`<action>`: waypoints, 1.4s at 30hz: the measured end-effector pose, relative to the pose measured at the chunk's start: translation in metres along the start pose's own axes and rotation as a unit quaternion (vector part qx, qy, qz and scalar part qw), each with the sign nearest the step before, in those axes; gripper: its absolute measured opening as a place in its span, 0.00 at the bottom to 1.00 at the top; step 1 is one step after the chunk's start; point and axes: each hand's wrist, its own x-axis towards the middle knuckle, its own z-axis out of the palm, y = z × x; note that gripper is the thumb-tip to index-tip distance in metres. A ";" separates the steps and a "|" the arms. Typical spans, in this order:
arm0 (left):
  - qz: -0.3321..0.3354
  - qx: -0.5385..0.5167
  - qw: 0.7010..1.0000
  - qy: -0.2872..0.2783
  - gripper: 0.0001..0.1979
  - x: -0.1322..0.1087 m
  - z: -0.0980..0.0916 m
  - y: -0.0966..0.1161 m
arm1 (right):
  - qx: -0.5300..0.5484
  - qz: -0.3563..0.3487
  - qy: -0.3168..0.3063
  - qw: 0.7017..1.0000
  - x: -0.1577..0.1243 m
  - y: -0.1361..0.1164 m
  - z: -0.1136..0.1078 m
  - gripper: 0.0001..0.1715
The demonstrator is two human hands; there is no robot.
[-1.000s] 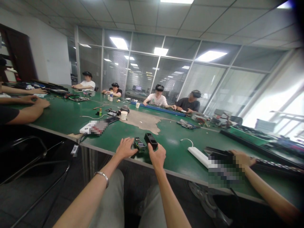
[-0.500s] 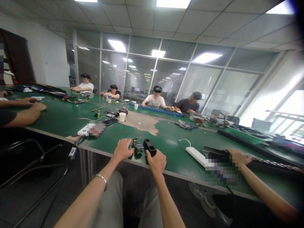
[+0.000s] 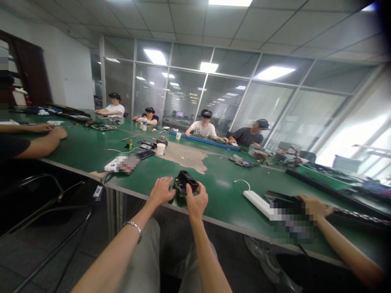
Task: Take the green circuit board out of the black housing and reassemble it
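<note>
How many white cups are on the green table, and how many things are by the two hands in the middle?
white cups: 2
black box, in the right hand: 1
green circuit board, by the left hand: 1
Total: 4

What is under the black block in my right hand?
A small green circuit board on the green table, by the left hand. The black block, in the right hand, hides its right side.

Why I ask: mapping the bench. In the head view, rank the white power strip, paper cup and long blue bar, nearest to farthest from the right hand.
1. white power strip, just right of the right hand.
2. paper cup, ahead and to the left.
3. long blue bar, farthest, across and slightly right.
</note>
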 end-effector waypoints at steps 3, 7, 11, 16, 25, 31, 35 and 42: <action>-0.001 -0.004 1.000 -0.003 0.33 0.000 0.000 -0.001 | -0.014 0.005 -0.011 1.000 -0.005 -0.008 0.009 0.28; 0.008 -0.017 1.000 -0.005 0.42 0.001 0.001 -0.004 | -0.064 -0.012 -0.036 0.997 -0.005 -0.013 0.011 0.27; 0.016 -0.038 0.999 0.008 0.48 0.001 0.001 -0.004 | -0.128 -0.036 -0.060 0.989 -0.006 -0.021 0.009 0.27; 0.015 -0.049 0.999 0.004 0.49 0.000 -0.003 -0.003 | -0.193 -0.018 -0.111 0.975 -0.017 -0.024 0.011 0.25; 0.026 -0.014 0.999 -0.040 0.36 0.001 -0.002 -0.001 | -0.184 -0.040 -0.132 0.973 -0.019 -0.009 0.011 0.29; 0.020 -0.009 0.999 -0.038 0.40 0.002 0.000 -0.001 | -0.137 -0.023 -0.124 0.982 -0.012 -0.006 0.016 0.23; 0.009 -0.007 0.999 -0.046 0.43 0.004 0.000 -0.001 | -0.078 -0.036 -0.090 0.992 0.002 -0.013 0.012 0.25; 0.031 -0.012 0.998 -0.054 0.46 0.003 -0.002 0.000 | -0.075 -0.025 -0.049 0.996 0.026 0.008 -0.011 0.27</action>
